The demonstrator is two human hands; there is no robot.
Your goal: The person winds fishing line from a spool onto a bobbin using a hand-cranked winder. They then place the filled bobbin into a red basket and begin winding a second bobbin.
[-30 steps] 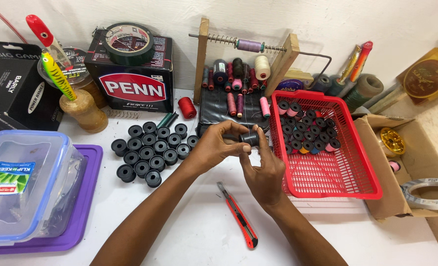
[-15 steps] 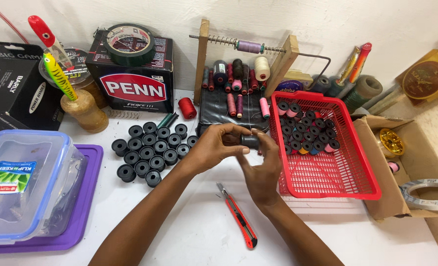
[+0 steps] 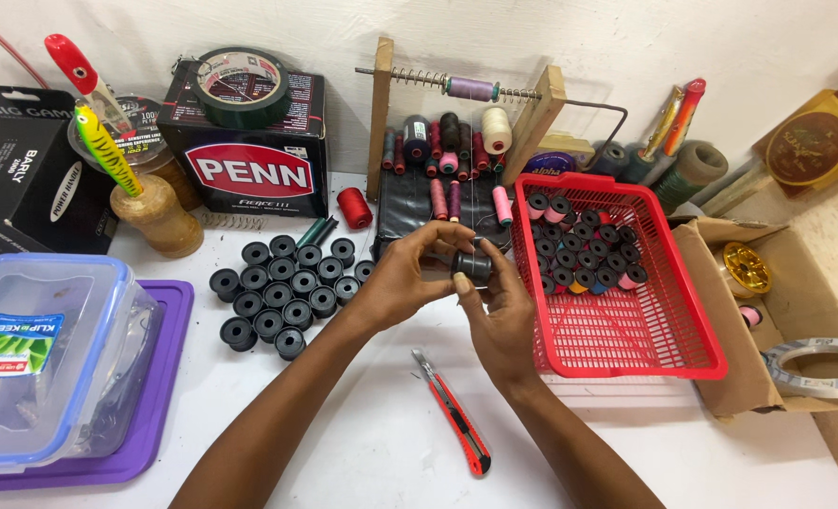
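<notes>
Between the two hands, just above the white counter (image 3: 362,443), a small dark spool (image 3: 473,267) is pinched from both sides. The left hand (image 3: 409,275) curls over it from the left, thumb and fingertips pressed to one end; the right hand (image 3: 504,316) comes up from below, its fingers closed on the other end. Each grip is pressed onto the spool, not spread, which looks like a way to keep it steady while it is handled at chest height, clear of the clutter.

Just left of the hands, a cluster of black empty spools (image 3: 282,292) stands on end in tidy rows on the counter, close enough to reach without leaning. Just right of them, a red plastic basket (image 3: 659,349) holds wound spools (image 3: 584,250) packed into its far corner, with coloured thread showing on several. A red utility knife (image 3: 455,415) lies on the counter below the wrists, apart from both hands.

Behind the hands a wooden spool stand (image 3: 541,118) carries a purple spool on its rod, with thread cones (image 3: 456,155) gathered beneath it. Far left sits a clear lidded container (image 3: 47,368) on a purple lid (image 3: 169,377); a cardboard box (image 3: 720,283) sits at the right.
</notes>
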